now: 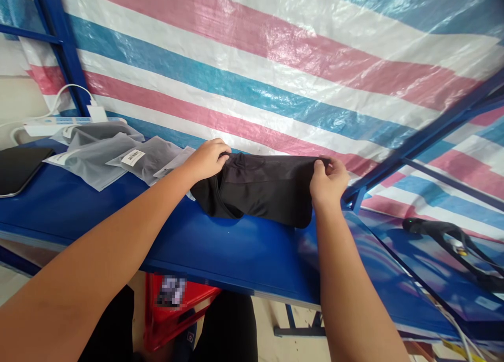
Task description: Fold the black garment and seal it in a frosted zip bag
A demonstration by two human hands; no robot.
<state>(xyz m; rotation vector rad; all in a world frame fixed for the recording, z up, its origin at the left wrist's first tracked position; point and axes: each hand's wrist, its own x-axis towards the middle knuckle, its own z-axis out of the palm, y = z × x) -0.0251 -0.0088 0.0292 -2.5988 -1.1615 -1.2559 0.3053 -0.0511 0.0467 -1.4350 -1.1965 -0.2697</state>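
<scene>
A black folded fabric piece (271,188), its exact kind not clear, stretches between my two hands just above the blue table (220,251). My left hand (210,157) pinches its upper left corner, where the cloth gathers and a loose edged opening hangs down. At the upper right corner, my right hand (329,181) grips it with the thumb in front and the fingers behind. Just left of my left hand lie grey translucent plastic bags (96,159), several of them overlapping. One bag bears a white barcode label (133,157).
A black flat device (21,170) lies at the table's left end, near a white power strip (59,124) with a plugged-in charger. Striped plastic sheeting (244,83) hangs behind. A red stool (157,330) stands below; a black strap-like object (444,236) rests on the right-hand table.
</scene>
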